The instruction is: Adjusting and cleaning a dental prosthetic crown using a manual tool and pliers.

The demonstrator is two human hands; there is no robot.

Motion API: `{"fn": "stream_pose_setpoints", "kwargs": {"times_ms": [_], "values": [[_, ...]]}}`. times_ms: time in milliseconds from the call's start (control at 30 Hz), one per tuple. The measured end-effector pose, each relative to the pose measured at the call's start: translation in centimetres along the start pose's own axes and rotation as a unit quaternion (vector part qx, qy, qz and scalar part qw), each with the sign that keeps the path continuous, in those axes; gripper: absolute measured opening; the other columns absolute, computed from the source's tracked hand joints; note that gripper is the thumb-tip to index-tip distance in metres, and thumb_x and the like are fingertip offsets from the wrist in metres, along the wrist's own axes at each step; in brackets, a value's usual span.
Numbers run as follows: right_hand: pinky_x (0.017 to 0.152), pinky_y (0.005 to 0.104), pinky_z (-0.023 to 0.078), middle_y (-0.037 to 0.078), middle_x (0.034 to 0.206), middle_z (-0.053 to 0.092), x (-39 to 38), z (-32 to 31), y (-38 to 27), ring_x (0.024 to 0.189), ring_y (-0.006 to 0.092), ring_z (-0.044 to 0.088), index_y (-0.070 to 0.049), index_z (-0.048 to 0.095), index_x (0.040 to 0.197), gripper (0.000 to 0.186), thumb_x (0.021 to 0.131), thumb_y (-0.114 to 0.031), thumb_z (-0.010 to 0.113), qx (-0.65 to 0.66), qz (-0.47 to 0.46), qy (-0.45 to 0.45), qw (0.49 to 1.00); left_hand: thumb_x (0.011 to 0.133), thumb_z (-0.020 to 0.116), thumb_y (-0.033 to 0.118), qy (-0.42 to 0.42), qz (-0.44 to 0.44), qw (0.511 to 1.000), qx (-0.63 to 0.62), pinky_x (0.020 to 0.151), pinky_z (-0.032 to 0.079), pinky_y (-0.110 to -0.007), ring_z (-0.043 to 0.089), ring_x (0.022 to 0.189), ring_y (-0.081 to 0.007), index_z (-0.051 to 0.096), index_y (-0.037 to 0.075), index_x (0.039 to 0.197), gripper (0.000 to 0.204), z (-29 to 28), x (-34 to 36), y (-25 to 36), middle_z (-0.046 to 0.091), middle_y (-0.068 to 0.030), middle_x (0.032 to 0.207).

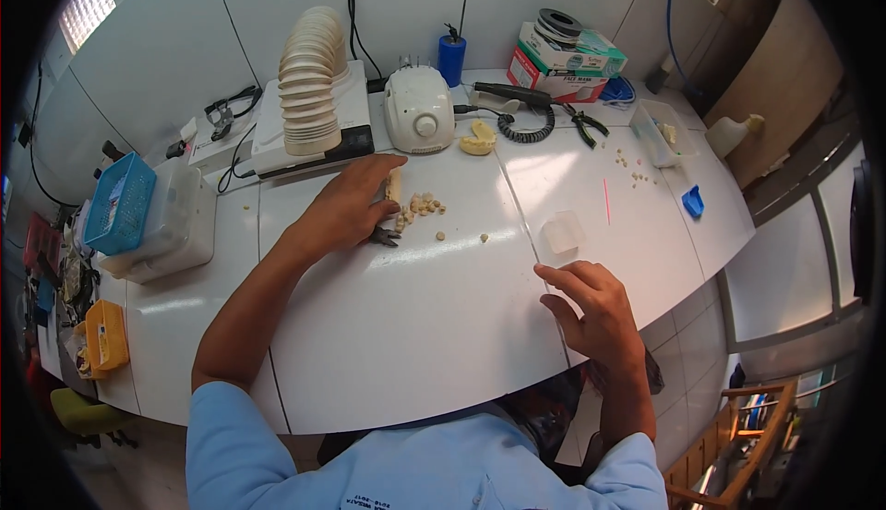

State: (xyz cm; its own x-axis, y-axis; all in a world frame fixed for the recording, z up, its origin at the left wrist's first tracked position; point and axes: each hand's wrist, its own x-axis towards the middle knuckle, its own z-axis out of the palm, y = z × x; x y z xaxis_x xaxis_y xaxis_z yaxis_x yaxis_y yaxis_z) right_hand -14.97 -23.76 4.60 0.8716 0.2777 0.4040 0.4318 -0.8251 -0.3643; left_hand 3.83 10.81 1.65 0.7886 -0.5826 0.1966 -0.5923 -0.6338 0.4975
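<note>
My left hand (353, 198) is curled around a cream-coloured strip (395, 183) that stands on the white table between thumb and index finger; much of the strip is hidden. Against it lies a small pile of cream tooth-like pieces (424, 204), with a few lying loose to the right. Beneath the same hand a dark, pronged object (385, 237) shows in part; its kind I cannot make out. My right hand (592, 305) hovers near the table's front edge, thumb and fingers apart and nothing between them. Just beyond its fingertips sits a small clear box (562, 232).
Behind stand a ribbed-hose unit (311, 85), a white control box (420, 108), a yellow dental cast (478, 139), a black handpiece (513, 94) and pliers (584, 126). At right are a clear tub (666, 154) and pink stick (606, 201); at left, a blue basket (121, 204).
</note>
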Motion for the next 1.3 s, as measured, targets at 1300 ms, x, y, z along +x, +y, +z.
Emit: {"fn": "stream_pose_setpoints", "kwargs": {"times_ms": [1300], "values": [[0.098, 0.0452, 0.043, 0.005, 0.105, 0.077, 10.9, -11.8, 29.5, 0.111, 0.0271, 0.067, -0.022, 0.085, 0.113, 0.019, 0.098, -0.034, 0.081, -0.264, 0.33, 0.218, 0.879, 0.107, 0.066, -0.002, -0.361, -0.081, 0.755, -0.541, 0.105, 0.06, -0.039, 0.074, 0.119, -0.0249, 0.068, -0.005, 0.135, 0.028, 5.2, -3.3, 9.8, 0.073, -0.0193, 0.131]]}}
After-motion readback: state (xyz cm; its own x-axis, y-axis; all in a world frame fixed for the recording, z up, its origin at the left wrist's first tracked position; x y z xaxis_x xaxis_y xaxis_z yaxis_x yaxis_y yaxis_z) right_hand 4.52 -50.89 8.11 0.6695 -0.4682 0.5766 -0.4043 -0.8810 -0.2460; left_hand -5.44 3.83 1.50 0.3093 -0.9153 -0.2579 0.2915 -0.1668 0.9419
